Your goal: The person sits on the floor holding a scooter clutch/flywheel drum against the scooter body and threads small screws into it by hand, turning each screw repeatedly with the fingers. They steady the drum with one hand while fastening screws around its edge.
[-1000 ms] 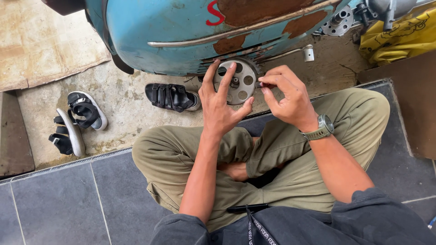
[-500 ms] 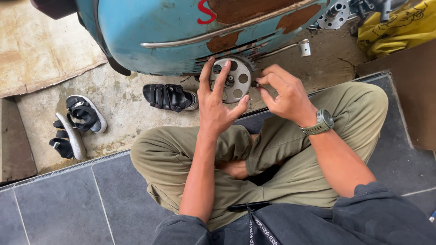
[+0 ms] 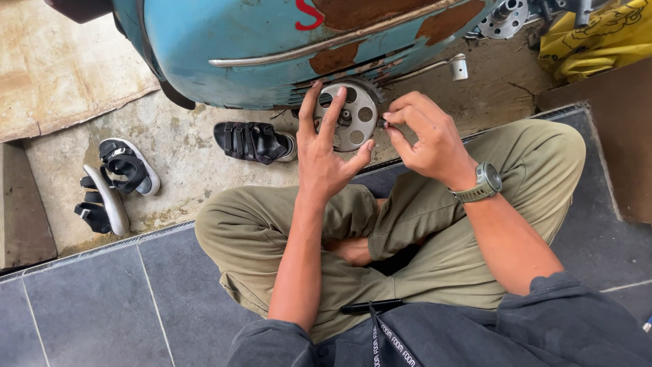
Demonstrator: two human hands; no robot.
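Observation:
I sit cross-legged in olive trousers facing a rusty light-blue scooter body (image 3: 272, 47). My left hand (image 3: 326, 146) holds a round grey metal disc with several holes (image 3: 356, 115) upright, fingers behind it and thumb against its lower right edge. My right hand (image 3: 424, 139), with a green watch on the wrist, has its fingertips pinched together at the disc's right rim; whether they hold a small part I cannot tell.
A black strapped sandal (image 3: 255, 141) lies on the concrete left of the disc. A pair of black-and-white sandals (image 3: 115, 183) lies further left. A chrome lever (image 3: 435, 68) sticks out under the scooter. Yellow cloth (image 3: 598, 34) sits at top right. Dark tiles (image 3: 102, 306) lie around my legs.
Both hands stay on the disc in much the same pose. The view has shifted a little, so the scooter and hands sit slightly higher and more to the left.

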